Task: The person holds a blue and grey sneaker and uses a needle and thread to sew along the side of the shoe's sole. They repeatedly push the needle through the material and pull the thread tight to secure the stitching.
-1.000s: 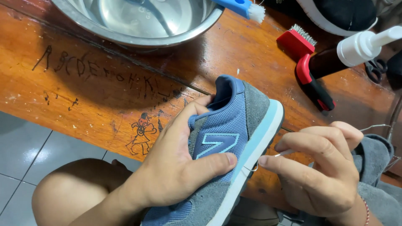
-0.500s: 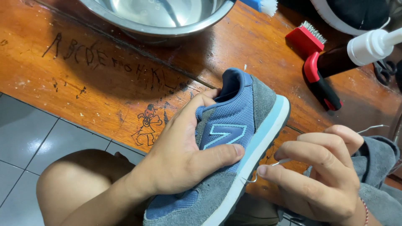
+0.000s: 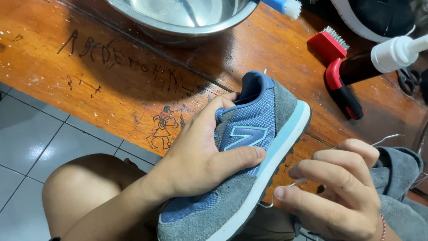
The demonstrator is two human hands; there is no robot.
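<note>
left hand (image 3: 196,160) grip wraps the blue-grey shoe (image 3: 247,156), thumb across its side, held tilted over the bench (image 3: 111,85) edge. right hand (image 3: 343,192) pinches a thin wire hook (image 3: 285,189) by the sole. steel bowl (image 3: 187,13), red brush (image 3: 341,80) and white bottle (image 3: 397,51) sit behind.

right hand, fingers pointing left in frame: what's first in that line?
Probably the sneaker. The right hand points its fingertips at the pale blue sole edge, close beside it, with a thin wire hook between them. Contact is unclear.
</note>
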